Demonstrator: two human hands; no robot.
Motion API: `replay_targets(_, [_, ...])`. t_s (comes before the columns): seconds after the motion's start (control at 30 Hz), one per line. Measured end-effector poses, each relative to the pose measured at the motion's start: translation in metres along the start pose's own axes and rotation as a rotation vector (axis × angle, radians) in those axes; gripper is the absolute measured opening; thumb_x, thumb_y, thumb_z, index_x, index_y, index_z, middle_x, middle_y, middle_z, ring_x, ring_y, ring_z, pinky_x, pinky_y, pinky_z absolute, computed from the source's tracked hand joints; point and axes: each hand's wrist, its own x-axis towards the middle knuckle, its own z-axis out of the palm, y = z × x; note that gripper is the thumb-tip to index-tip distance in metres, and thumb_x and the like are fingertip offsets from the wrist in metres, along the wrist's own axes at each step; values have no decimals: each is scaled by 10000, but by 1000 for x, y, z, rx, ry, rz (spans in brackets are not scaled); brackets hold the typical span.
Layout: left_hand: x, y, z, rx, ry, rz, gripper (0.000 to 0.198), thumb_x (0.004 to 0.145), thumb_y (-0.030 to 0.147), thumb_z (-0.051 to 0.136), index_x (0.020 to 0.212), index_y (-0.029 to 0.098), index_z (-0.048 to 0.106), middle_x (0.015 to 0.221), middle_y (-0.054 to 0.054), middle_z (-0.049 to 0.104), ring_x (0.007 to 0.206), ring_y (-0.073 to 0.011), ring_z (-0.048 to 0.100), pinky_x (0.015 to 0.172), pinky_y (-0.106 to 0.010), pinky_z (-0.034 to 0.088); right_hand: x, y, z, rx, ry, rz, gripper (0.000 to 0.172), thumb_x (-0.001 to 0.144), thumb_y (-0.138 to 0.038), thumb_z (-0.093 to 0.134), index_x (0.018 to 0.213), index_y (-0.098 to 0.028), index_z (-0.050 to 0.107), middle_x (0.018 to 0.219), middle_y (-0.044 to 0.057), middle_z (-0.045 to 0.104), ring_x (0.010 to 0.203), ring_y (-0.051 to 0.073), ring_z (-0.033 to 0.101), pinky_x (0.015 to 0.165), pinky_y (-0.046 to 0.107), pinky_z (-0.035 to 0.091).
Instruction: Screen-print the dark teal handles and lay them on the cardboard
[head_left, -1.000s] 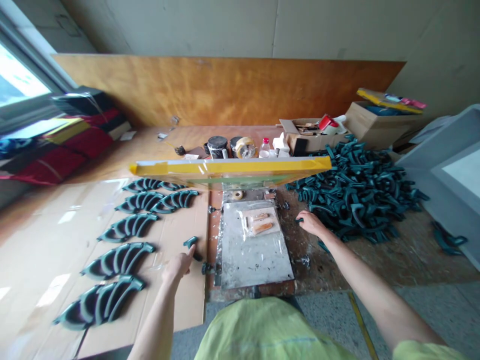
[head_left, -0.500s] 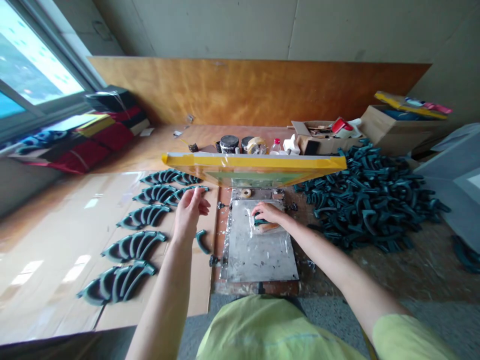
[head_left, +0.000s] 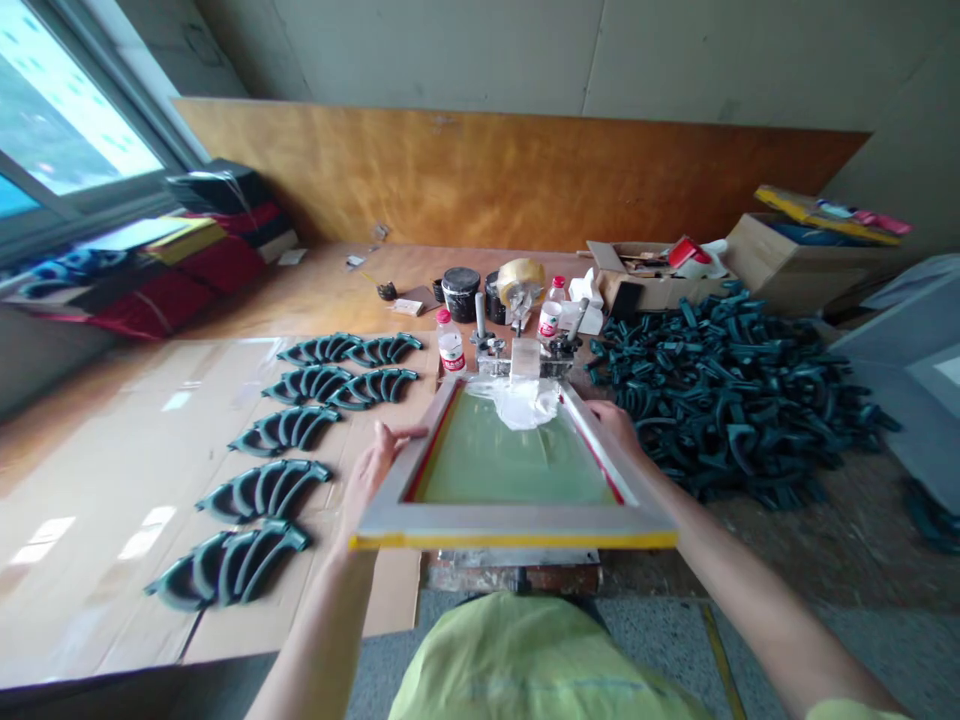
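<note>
Grey frame (head_left: 510, 525) over metal plate (head_left: 555, 557)
Left hand (head_left: 369, 470), one finger on the rim, others unclear; right hand (head_left: 616, 424), fingers hidden from me; uneven tilt could spill white paste (head_left: 525, 408)

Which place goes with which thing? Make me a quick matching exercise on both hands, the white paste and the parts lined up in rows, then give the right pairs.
Things:
1. left hand
2. right hand
3. white paste
4. rowed parts

Places:
A. on the far end of the green mesh
B. on the cardboard
C. at the right rail of the screen frame
D. at that frame's left rail

Right pairs: 1-D, 2-C, 3-A, 4-B.
</note>
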Motion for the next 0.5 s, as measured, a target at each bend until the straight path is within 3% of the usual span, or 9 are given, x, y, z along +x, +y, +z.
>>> replay_targets(0.07, [-13,-33,-9,54,-59,-165,671,709,693,626,1093,147,702,764,-44,708,624,-176,631,548,-260,496,20,-2,-11,-41,90,-12,322,916,-289,509,1133,-125,681,1093,81,718,1038,208,650,967,333,493])
replay_targets(0.13, [-18,-66,-11,59,-71,-220,785,646,645,713,1261,165,623,751,-30,698,637,-186,641,564,-265,502,41,-18,-10,-91,118,-95,413,831,-239,657,1234,-158,619,1261,117,631,1175,244,573,1033,394,451])
replay_targets(0.23, [-15,-104,-8,74,-25,-213,927,616,602,749,1402,182,493,729,-13,677,643,-194,647,577,-275,507,70,-54,9,-210,-36,-207,548,746,-192,744,1262,-144,567,1318,153,553,1230,269,511,1042,395,429])
replay_targets(0.37, [-6,-128,-10,114,-27,-215,909,673,591,713,1437,181,441,749,-9,664,637,-179,631,564,-259,488,85,-77,36,-391,-344,-161,233,807,-178,653,1037,-140,648,1020,121,680,959,236,625,848,324,483])
replay_targets(0.5, [-3,-139,-18,161,-65,-224,869,716,619,667,1430,179,442,787,-13,670,666,-169,620,571,-241,473,54,-68,41,-408,-419,-304,117,835,-140,568,898,-153,667,920,93,701,910,217,617,790,292,456])
